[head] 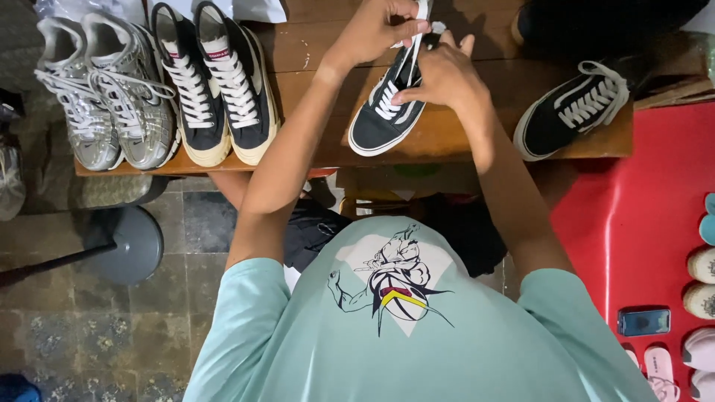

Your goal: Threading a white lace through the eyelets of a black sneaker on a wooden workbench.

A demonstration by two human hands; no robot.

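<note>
Head view: on a worn wooden table (313,52), the left hand (376,30) pinches a flat white lace (415,41) taut above a black canvas sneaker (387,112); the right hand (439,74) presses curled fingers on its laced tongue.

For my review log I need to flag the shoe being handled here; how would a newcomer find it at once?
Start at the wooden bench across the top of the view, lined with sneakers. Near its middle lies a low black canvas sneaker with white sole and white laces, toe pointing down-left. It alone sits between the left hand, which pinches a lace, and the right hand; its matching mate lies untouched to the right.
</note>
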